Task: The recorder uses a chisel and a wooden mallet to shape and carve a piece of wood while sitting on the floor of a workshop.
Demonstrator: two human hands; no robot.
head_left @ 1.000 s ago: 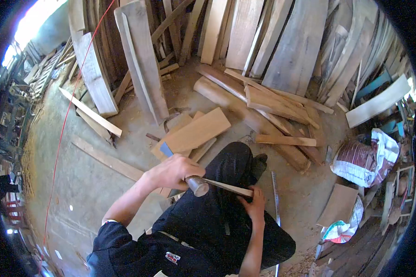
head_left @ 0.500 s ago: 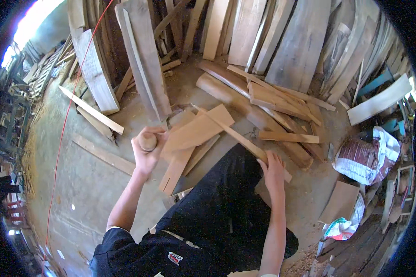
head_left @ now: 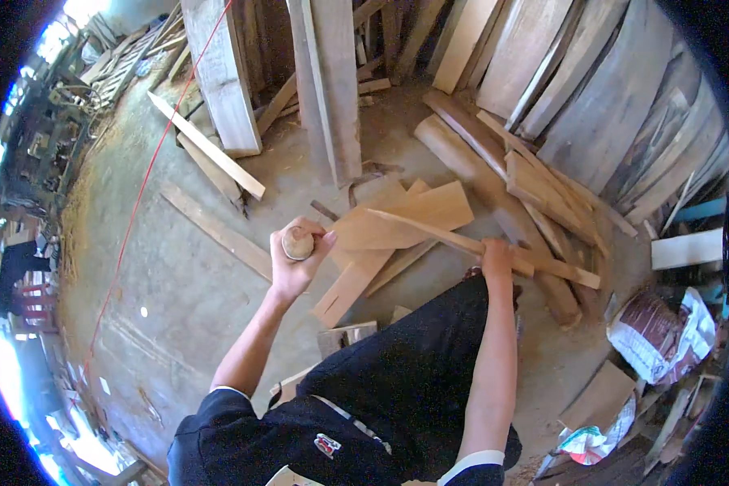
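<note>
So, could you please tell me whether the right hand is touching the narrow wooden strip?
Touching: the head view shows the right hand closed around the narrow wooden strip.

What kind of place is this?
Probably a woodworking shop. Tall planks lean at the back, boards lie piled on the floor, and the person's right hand grips a wooden strip.

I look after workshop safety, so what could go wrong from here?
The right hand holds the thin wooden strip near one end, so its long free end might swing or dip. The boards overlapping on the floor might slide if knocked. The tall boards standing on end behind them might topple if bumped.
</note>
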